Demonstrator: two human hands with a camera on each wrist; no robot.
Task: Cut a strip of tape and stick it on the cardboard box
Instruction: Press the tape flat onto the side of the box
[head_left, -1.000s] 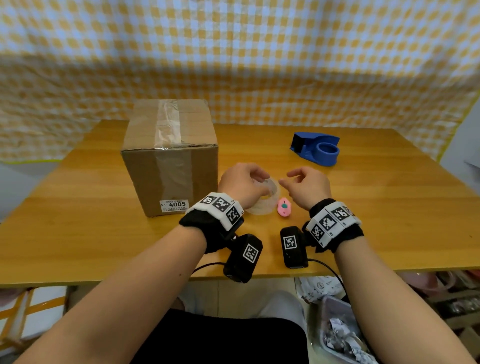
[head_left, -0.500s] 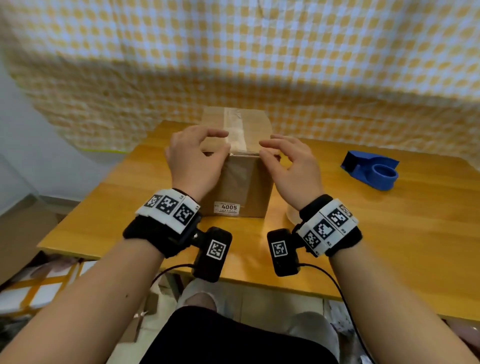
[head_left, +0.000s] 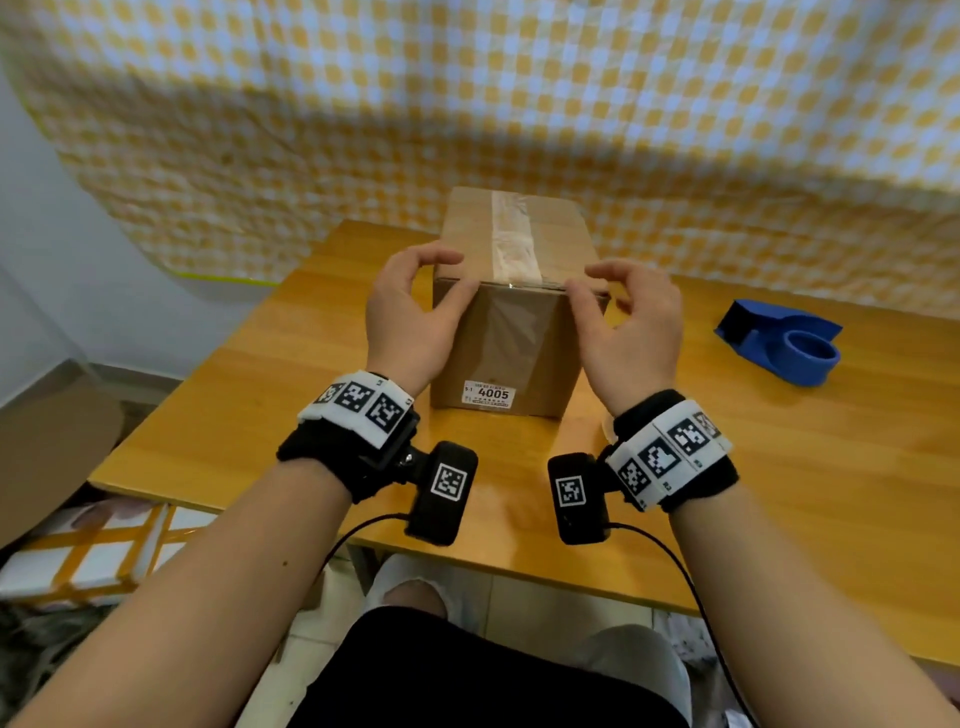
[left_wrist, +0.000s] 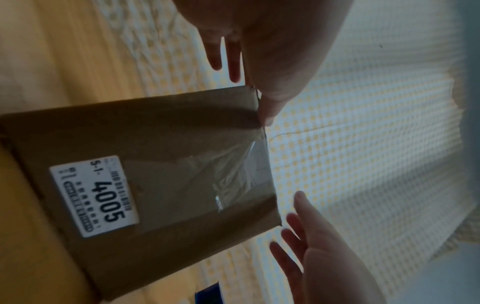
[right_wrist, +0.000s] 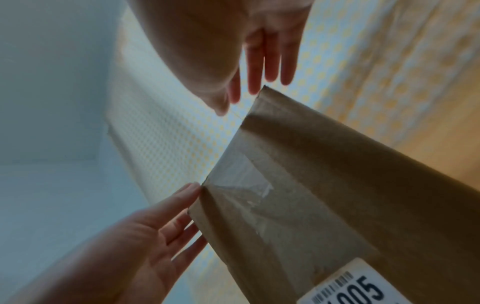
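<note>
The cardboard box (head_left: 509, 338) stands on the wooden table (head_left: 779, 467), with old tape along its top and a "4005" label on the front. A clear strip of tape (head_left: 524, 285) lies across its front top edge and runs down the front face (left_wrist: 233, 174) (right_wrist: 241, 181). My left hand (head_left: 441, 280) is at the box's left top corner, thumb touching the edge, fingers relaxed above the top. My right hand (head_left: 587, 283) is at the right top corner, thumb at the edge, fingers loosely spread. Neither hand holds anything.
A blue tape dispenser (head_left: 784, 348) sits to the right on the table. A bit of the clear tape roll (head_left: 607, 428) shows behind my right wrist. A checked curtain hangs behind the table. Boxes lie on the floor at the left.
Both hands have left the tape roll and the pink cutter and gone up to the box. Since half a second ago the thumbs have come down to the front top edge.
</note>
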